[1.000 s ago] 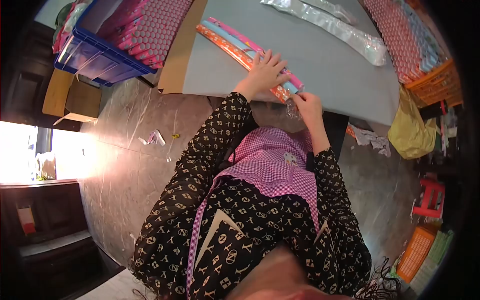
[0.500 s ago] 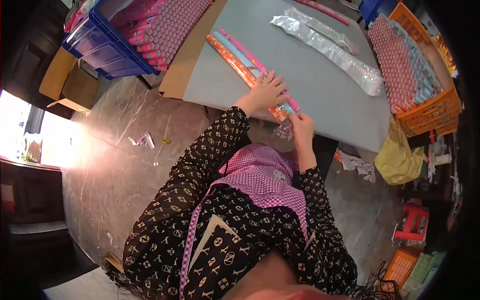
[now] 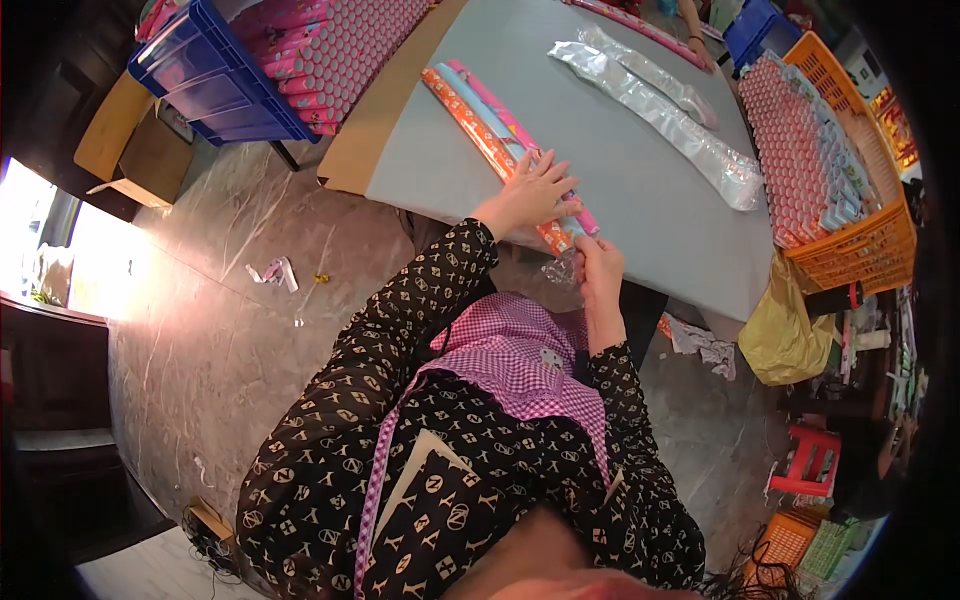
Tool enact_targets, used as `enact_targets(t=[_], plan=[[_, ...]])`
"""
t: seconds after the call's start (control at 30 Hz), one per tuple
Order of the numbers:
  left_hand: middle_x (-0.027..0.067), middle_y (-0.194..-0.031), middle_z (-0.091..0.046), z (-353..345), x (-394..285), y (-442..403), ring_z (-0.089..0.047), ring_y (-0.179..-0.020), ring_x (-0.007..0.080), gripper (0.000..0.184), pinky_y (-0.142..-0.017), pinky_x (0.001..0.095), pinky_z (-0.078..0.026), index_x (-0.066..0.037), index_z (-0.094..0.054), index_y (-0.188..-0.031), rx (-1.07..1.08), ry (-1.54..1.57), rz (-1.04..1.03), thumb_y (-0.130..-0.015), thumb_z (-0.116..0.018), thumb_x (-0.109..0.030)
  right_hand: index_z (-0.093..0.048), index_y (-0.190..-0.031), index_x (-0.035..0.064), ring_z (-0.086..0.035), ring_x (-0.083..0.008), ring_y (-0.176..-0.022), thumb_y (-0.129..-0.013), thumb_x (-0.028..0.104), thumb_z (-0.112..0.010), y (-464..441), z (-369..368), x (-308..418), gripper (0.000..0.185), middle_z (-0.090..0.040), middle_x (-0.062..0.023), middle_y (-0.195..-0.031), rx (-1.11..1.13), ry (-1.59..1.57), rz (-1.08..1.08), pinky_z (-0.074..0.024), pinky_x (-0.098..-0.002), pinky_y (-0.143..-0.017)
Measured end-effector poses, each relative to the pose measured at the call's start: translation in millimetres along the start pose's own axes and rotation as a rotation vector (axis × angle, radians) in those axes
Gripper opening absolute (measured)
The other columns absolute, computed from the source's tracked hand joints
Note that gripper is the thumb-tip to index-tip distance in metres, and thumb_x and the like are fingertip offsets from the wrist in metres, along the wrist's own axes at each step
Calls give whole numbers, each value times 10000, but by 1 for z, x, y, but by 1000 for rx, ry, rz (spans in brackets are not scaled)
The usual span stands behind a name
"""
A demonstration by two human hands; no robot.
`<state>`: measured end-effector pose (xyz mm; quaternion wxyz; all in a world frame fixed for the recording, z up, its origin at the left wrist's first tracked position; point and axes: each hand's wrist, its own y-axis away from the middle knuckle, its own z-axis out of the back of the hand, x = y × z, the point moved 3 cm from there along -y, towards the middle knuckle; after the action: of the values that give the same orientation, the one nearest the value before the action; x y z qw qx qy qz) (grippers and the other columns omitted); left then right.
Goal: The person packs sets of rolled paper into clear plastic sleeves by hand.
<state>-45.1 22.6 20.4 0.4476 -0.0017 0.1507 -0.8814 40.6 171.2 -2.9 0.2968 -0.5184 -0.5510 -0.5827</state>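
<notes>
Three slim rolls of patterned paper lie side by side on the table: an orange roll (image 3: 470, 118), a light blue roll (image 3: 478, 100) and a pink roll (image 3: 500, 112). My left hand (image 3: 538, 190) rests across them near their close ends, fingers spread and flat, holding nothing. At those ends, crumpled clear plastic (image 3: 562, 266) hangs over the table edge, and the curled fingers of my right hand (image 3: 601, 268) pinch it. Farther back on the table lie long clear plastic sleeves (image 3: 660, 112).
A blue crate (image 3: 215, 80) packed with pink rolls (image 3: 345, 60) stands at the left. An orange basket (image 3: 850, 250) of rolls is at the right, above a yellow bag (image 3: 790, 335). Another person's hand (image 3: 700, 52) touches a pink roll (image 3: 640, 22) at the far edge.
The view has shifted slightly. My left hand stays on the rolls and my right hand keeps hold of the plastic at their ends. Another person's hand has appeared at the far edge.
</notes>
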Motion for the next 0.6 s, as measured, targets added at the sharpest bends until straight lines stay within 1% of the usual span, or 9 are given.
enact_targets(t=[0.07, 0.4, 0.47, 0.6], plan=[[105, -1422, -393, 0, 1, 0, -257, -1366, 332, 610, -1107, 528, -140, -155, -473, -1335, -3, -4, -4, -914, -369, -584, -546, -673, 61, -374, -56, -357, -757, 115, -659, -2, -1, -1, 151, -480, 24, -519, 21, -80, -33, -271, -206, -338], [102, -1410, -412, 3, -1, 1, -267, -1360, 322, 622, -1112, 507, -140, -145, -482, -1328, -6, -11, -2, -910, -370, -592, -524, -664, 64, -360, -56, -353, -750, 93, -653, -6, -1, -4, 158, -459, 24, -505, 10, -150, -101, -258, -201, -336], [102, -1408, -414, 2, -1, 1, -271, -1358, 321, 619, -1111, 507, -144, -145, -485, -1326, -9, -11, -2, -910, -373, -590, -523, -676, 66, -348, -58, -352, -754, 94, -648, -8, -1, -5, 150, -448, 25, -503, 38, -190, -149, -253, -208, -340], [103, -1406, -415, 1, 0, 0, -280, -1351, 320, 610, -1109, 507, -149, -148, -491, -1321, -15, -28, -9, -909, -383, -583, -519, -687, 68, -338, -62, -351, -758, 94, -642, -9, -1, -5, 144, -442, 24, -505, 60, -212, -177, -249, -218, -343]])
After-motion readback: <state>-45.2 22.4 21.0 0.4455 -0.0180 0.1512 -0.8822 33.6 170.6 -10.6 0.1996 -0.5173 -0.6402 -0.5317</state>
